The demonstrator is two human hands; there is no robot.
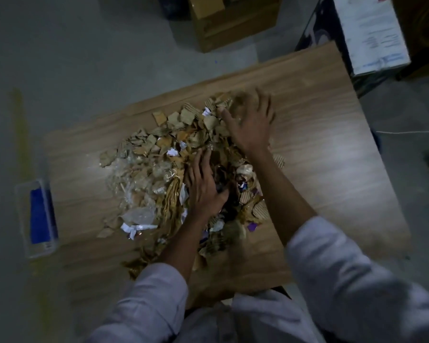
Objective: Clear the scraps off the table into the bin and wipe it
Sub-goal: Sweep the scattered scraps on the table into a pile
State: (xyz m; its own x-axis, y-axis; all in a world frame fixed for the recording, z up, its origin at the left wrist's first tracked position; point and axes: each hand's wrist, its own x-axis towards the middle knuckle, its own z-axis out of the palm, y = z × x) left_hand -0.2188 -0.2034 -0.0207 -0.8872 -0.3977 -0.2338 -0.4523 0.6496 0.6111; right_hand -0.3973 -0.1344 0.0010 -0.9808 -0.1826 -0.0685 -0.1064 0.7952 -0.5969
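Wooden table (pixel 332 144) bears heaped scraps (pixel 164 149)

Place: you look to be in a storeroom or stock area.
Floor: bare grey floor (pixel 84 45) surrounds your wooden table (pixel 320 120), with a yellow stripe (pixel 22 134) down the left of the frame.
Boxes: 1 cardboard carton (pixel 233 21) at top centre; 1 dark box (pixel 315 33) with a printed label (pixel 372 33) at upper right.
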